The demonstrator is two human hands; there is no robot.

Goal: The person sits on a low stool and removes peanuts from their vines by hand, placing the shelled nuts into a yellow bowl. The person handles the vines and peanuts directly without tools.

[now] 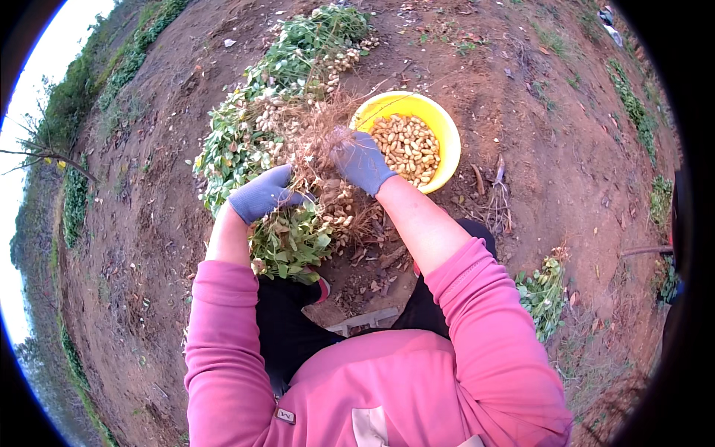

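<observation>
My left hand (265,193), in a grey-blue knitted glove, is closed around the stems of pulled peanut plants, with leaves (293,240) hanging below it. Dry brown roots (321,131) spread between both hands. Against these roots lies my right hand (360,159), gloved alike, its fingers curled among them and partly hidden; whether it grips them I cannot tell. It is at the left rim of a yellow plastic basin (450,131) that holds many unshelled peanuts (406,146). More peanuts on the roots (338,209) show just below the hands.
A long heap of peanut plants (301,53) lies on the brown soil beyond and left of my hands. Dry stalks (499,193) lie right of the basin, and a small leafy bunch (544,296) lies further right. Part of a grey low seat or frame (366,320) shows between my legs.
</observation>
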